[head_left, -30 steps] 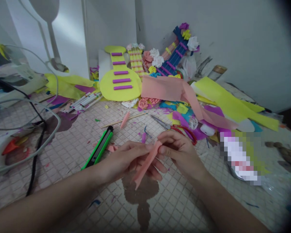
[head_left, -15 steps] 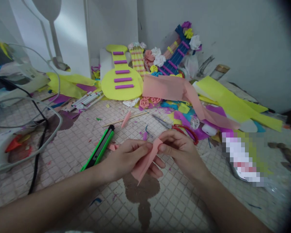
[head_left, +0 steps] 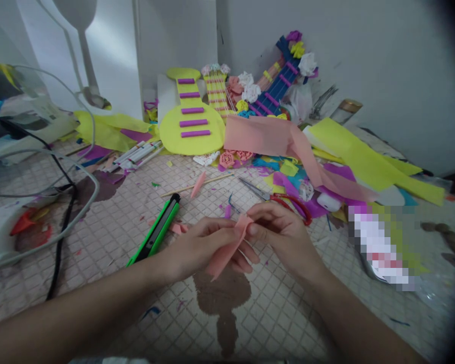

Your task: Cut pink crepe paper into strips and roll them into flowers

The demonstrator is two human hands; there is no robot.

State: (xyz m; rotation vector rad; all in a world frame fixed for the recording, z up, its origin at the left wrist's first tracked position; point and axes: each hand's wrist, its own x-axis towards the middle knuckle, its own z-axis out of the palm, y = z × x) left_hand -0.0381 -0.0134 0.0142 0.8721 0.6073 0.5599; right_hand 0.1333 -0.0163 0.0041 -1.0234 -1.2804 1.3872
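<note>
Between my two hands is a folded strip of pink crepe paper (head_left: pixel 227 253), its lower end hanging toward me. My left hand (head_left: pixel 208 242) pinches the strip along its side, thumb on top and the other fingers beneath. At its upper end, the thumb and fingertips of my right hand (head_left: pixel 278 227) are closed on the paper. Just beyond my right hand lie scissors with red handles (head_left: pixel 293 205), blades pointing away to the left. A green utility knife (head_left: pixel 155 232) rests left of my left hand, near scraps of pink paper (head_left: pixel 179 228).
A yellow guitar-shaped cutout (head_left: pixel 191 129) with purple bars leans at the back, beside a blue decorated neck (head_left: pixel 273 93). Long pink crepe paper (head_left: pixel 258 135) and yellow paper (head_left: pixel 364 156) lie right. White markers (head_left: pixel 136 155), a thin stick (head_left: pixel 212 181) and cables (head_left: pixel 62 237) are left of centre.
The lower end of the pink strip has lifted slightly, and my left thumb lies flatter along it. Both hands keep their hold. The view has shifted a little.
</note>
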